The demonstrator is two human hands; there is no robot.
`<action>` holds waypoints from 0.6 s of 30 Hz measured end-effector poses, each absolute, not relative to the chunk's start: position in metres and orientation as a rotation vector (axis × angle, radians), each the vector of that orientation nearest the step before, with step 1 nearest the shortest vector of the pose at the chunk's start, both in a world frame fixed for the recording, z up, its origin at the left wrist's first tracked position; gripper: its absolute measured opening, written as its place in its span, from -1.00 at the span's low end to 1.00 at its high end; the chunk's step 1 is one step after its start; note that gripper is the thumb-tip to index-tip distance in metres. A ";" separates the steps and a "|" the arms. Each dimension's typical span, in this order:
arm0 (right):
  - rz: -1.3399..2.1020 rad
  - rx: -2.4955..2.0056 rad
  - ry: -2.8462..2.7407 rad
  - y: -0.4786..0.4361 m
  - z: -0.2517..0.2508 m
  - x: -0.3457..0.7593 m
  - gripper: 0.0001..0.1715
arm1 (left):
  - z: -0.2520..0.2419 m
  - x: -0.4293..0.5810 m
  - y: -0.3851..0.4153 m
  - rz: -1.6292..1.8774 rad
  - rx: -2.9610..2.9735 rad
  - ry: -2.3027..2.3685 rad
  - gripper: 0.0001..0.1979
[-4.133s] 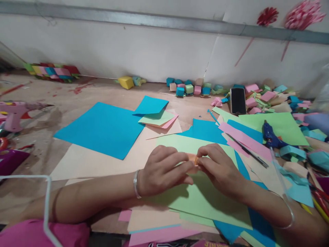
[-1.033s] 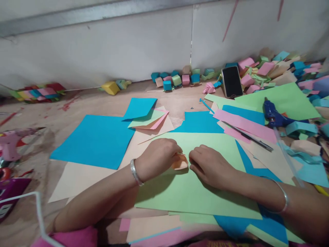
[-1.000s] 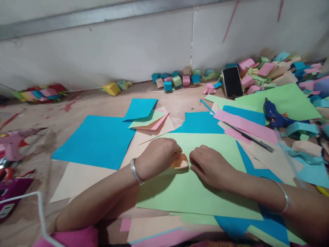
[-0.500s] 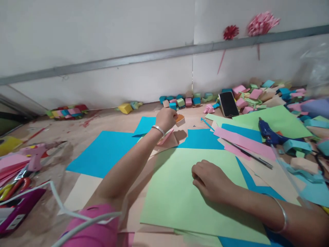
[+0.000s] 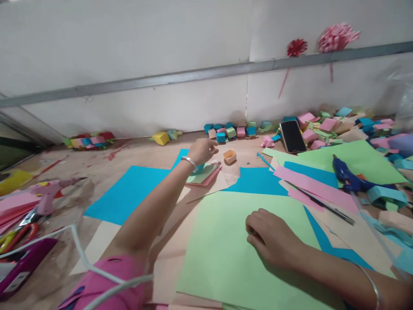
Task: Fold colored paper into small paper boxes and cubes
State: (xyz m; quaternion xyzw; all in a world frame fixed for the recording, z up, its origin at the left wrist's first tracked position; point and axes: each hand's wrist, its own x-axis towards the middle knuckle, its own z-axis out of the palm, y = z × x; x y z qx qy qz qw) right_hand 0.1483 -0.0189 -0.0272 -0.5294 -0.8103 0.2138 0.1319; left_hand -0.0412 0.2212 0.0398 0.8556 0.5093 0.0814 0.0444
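Note:
A small peach-orange paper box [image 5: 230, 157] stands on the table with its open side up. Just left of it, and apart from it, my left hand [image 5: 202, 151] hovers with nothing visible in its loosely bent fingers. Under that hand lies a small stack of green and pink paper squares [image 5: 209, 173], partly covered by it. My right hand [image 5: 269, 237] rests in a loose fist on a large light green sheet [image 5: 216, 245], and no object shows in it.
Blue sheets [image 5: 129, 191] lie on the left. To the right are a pen [image 5: 319, 201], a blue glue gun [image 5: 346, 174], a phone [image 5: 293, 137] and many paper cubes [image 5: 329, 125]. A white cable [image 5: 77, 245] crosses the lower left near a pink glue gun [image 5: 47, 196].
My left hand has let go of the orange paper box and drawn back to the left. The box now stands alone on the table. My right hand keeps its place on the green sheet.

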 end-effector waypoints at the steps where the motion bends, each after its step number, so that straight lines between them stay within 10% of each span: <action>1: 0.625 -1.535 -2.351 -0.019 -0.027 0.148 -0.90 | 0.045 -0.054 0.213 0.227 2.619 1.544 -0.70; 7: 0.629 -1.522 -2.346 -0.021 -0.026 0.149 -0.88 | 0.046 -0.105 0.155 0.084 2.665 1.455 -0.52; 11: 0.619 -1.529 -2.340 -0.021 -0.028 0.148 -0.87 | 0.034 -0.111 0.142 0.177 2.686 1.509 -0.82; 18: 0.605 -1.520 -2.354 -0.022 -0.028 0.148 -0.90 | 0.053 -0.116 0.133 0.531 2.643 1.730 -0.76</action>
